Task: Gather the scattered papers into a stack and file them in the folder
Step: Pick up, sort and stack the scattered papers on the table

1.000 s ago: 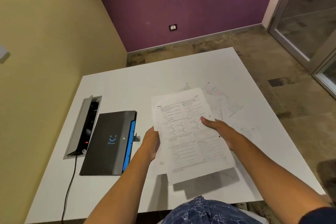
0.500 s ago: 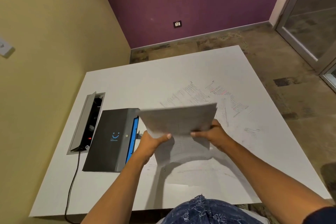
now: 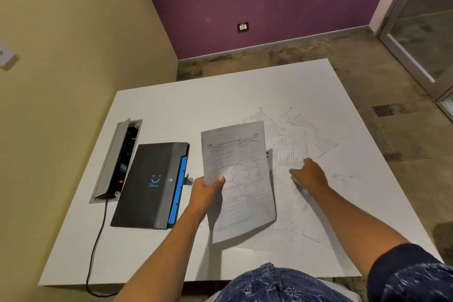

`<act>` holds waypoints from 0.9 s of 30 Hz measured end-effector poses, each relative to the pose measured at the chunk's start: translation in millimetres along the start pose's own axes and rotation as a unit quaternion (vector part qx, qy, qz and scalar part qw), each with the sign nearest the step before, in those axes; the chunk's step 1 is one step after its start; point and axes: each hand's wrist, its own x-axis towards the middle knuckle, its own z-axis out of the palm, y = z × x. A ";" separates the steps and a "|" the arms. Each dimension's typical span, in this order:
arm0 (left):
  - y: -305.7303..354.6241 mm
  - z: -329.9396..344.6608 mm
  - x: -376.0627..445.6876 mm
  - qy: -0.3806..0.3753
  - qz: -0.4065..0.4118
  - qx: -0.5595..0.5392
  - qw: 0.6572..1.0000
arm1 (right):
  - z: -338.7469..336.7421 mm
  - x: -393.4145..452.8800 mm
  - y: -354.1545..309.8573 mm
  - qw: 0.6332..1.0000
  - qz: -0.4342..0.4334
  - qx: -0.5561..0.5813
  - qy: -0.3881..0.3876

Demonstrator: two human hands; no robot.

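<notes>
Papers: one sheet [image 3: 239,179] pinched at its left edge by the left hand [image 3: 206,191], raised off the counter [image 3: 171,110], likely the start of the stack. Loose sheets [image 3: 294,144] lie under and beyond the right hand [image 3: 308,174], fingers loose, holding nothing. Folder [image 3: 149,184], closed, left of the left grip.

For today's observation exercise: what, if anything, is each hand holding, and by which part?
The left hand pinches a printed sheet by its left edge, thumb on top. The right hand holds nothing; it reaches over the papers on the table.
</notes>
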 end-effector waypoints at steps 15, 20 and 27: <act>-1.8 -7.6 -1.0 0.051 -0.077 -0.038 0.995 | 26.6 40.5 19.8 0.986 0.138 -0.078 0.055; -2.3 -5.4 -0.7 0.055 -0.092 -0.033 0.994 | 17.4 44.8 11.7 0.983 0.179 -0.013 0.039; -1.0 -0.5 4.3 0.055 -0.097 -0.043 0.993 | 6.1 40.0 33.8 0.986 0.117 0.109 0.052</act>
